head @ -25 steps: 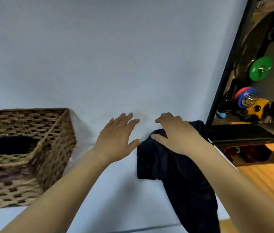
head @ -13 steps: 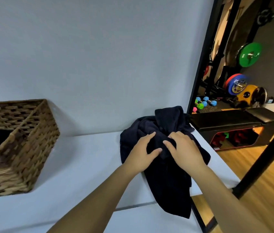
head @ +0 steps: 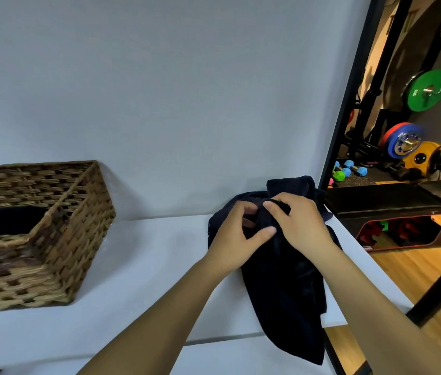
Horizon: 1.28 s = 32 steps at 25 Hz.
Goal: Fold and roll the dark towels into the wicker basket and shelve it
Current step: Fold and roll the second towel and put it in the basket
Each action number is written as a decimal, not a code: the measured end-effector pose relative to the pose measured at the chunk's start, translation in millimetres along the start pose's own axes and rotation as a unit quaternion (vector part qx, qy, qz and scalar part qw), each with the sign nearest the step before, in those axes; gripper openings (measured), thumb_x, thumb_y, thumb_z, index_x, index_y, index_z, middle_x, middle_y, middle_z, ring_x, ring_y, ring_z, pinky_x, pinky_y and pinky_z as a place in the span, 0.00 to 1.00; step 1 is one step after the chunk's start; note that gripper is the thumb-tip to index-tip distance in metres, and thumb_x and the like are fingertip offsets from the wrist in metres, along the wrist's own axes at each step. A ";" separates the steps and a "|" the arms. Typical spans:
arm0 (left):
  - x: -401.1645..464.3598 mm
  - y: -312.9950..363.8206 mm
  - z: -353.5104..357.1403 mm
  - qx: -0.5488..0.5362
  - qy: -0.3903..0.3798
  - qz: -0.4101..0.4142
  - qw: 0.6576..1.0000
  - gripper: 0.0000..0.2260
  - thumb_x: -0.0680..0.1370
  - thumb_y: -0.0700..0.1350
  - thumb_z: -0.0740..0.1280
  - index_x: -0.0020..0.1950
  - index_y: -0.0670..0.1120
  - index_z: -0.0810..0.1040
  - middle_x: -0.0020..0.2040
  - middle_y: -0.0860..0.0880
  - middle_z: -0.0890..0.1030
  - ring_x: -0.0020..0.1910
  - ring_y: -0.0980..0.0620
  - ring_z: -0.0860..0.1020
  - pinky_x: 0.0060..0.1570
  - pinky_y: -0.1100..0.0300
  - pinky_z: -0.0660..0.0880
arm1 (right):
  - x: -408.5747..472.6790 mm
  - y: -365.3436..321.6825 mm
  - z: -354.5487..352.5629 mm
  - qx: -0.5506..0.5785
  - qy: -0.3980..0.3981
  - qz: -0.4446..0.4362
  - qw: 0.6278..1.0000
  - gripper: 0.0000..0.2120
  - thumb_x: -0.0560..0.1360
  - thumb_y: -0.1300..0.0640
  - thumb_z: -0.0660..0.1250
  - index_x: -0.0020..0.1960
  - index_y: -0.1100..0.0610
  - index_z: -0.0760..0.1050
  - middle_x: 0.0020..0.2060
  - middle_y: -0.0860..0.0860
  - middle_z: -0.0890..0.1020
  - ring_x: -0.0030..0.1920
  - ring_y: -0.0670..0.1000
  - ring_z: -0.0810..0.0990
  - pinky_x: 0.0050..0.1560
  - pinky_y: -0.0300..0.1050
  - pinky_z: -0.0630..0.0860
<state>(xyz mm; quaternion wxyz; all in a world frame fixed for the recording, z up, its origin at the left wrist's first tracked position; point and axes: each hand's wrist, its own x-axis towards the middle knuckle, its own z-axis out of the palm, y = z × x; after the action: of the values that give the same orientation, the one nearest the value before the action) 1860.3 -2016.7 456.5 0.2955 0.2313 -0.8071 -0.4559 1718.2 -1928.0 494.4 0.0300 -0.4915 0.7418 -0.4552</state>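
Head view: dark towel [head: 284, 280] bunched at the right end of the white desk [head: 138, 266], gripped by left hand [head: 236, 236] and right hand [head: 300, 226] with curled fingers, wicker basket [head: 51, 239] set well apart at left, another dark towel [head: 5, 219] seen inside it.

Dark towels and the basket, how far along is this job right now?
Done: one dark towel already lies in the wicker basket. In hand: the left hand and right hand both pinch a crumpled dark towel that hangs over the white table's edge, not yet folded. Left: fold, roll, put it in, then shelve the basket.
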 end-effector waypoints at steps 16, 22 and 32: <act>8.9 13.6 -3.1 0.014 0.062 0.029 0.998 0.06 0.80 0.47 0.68 0.43 0.50 0.75 0.40 0.57 0.80 0.42 0.61 0.78 0.46 0.65 0.75 | -7.8 19.7 -30.5 0.022 -0.035 0.036 0.999 0.17 0.74 0.40 0.70 0.59 0.45 0.76 0.53 0.37 0.78 0.58 0.38 0.75 0.61 0.42 0.73; 30.9 22.3 -17.9 -0.069 0.113 -0.012 0.991 0.07 0.81 0.45 0.66 0.43 0.49 0.75 0.40 0.51 0.80 0.37 0.56 0.76 0.43 0.59 0.75 | -21.9 32.5 -37.5 -0.092 -0.020 -0.045 0.995 0.05 0.79 0.49 0.68 0.55 0.45 0.77 0.49 0.38 0.73 0.50 0.37 0.74 0.48 0.36 0.69; 95.2 106.5 -55.6 -0.156 0.137 0.040 0.977 0.10 0.83 0.41 0.65 0.41 0.46 0.73 0.45 0.44 0.81 0.42 0.48 0.80 0.42 0.57 0.83 | 54.4 -26.6 -62.1 0.104 0.110 -0.034 0.988 0.15 0.83 0.53 0.63 0.40 0.57 0.77 0.31 0.45 0.77 0.33 0.41 0.72 0.37 0.38 0.68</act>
<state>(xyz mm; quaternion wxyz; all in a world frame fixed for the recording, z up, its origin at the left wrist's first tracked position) 1819.1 -2060.4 597.6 0.4535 0.2102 -0.6863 -0.5283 1678.2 -1931.8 571.3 -0.0160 -0.4572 0.6720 -0.5823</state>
